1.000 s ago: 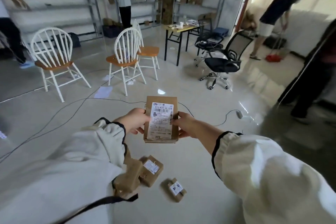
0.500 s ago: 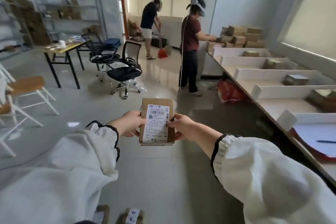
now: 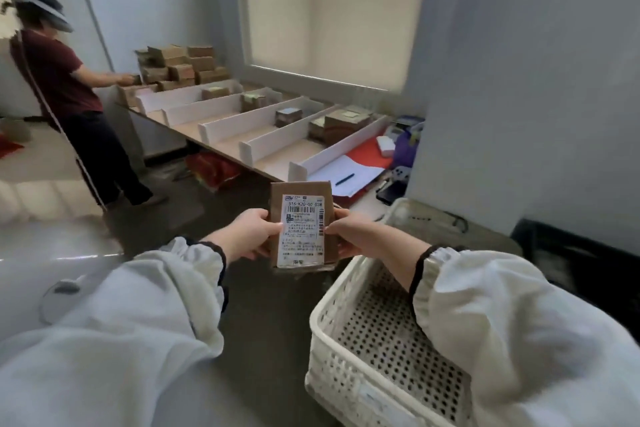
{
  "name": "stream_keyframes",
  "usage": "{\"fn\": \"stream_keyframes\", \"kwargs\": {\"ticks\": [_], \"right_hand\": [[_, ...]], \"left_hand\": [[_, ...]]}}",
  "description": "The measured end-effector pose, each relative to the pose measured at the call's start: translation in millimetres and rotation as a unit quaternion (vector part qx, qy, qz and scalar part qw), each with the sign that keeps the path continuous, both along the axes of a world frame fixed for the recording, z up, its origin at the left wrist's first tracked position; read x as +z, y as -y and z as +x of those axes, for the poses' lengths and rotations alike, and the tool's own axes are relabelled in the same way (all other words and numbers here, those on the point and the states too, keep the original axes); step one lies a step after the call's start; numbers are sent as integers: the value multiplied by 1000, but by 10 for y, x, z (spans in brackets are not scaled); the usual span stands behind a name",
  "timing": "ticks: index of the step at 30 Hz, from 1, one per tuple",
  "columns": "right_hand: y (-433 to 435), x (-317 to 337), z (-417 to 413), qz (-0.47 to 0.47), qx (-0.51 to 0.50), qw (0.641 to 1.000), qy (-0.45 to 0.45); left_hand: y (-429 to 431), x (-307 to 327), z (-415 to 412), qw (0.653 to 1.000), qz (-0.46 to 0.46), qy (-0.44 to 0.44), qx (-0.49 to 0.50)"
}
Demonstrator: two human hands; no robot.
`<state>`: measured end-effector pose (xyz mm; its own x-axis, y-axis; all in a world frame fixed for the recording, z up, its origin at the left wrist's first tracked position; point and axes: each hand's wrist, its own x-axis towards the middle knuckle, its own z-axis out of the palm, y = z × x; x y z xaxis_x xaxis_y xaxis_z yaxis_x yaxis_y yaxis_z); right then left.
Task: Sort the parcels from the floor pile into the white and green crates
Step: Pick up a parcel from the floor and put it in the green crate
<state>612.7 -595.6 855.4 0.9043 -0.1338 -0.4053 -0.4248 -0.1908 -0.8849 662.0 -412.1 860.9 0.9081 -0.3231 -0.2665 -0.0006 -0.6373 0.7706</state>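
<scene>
One parcel (image 3: pixel 302 224), upright, label-forward.

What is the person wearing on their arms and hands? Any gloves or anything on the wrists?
No gloves: the left hand and right hand are bare. Both arms are in loose, puffy off-white sleeves, the left sleeve and right sleeve, each gathered at the wrist into an elastic cuff edged with dark trim. No watch or rings are visible.

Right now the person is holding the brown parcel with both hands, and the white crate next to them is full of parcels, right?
Not quite. In the head view the left hand and right hand do hold the brown parcel, but the white crate shows only its bare perforated bottom, with no parcels visible in it.
</scene>
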Motion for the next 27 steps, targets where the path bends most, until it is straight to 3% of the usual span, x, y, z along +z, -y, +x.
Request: {"fn": "stream_keyframes", "kwargs": {"ticks": [7, 12, 27], "right_hand": [[1261, -26, -806, 23, -161, 987, -11], [2037, -132, -1241, 18, -245, 969, -36], [3427, -414, -1971, 40, -323, 944, -56]], "left_hand": [[1512, -65, -283, 989, 5, -19, -146], [2438, -125, -596, 979, 8, -37, -199], [4106, -422, -1030, 960, 46, -39, -272]]}}
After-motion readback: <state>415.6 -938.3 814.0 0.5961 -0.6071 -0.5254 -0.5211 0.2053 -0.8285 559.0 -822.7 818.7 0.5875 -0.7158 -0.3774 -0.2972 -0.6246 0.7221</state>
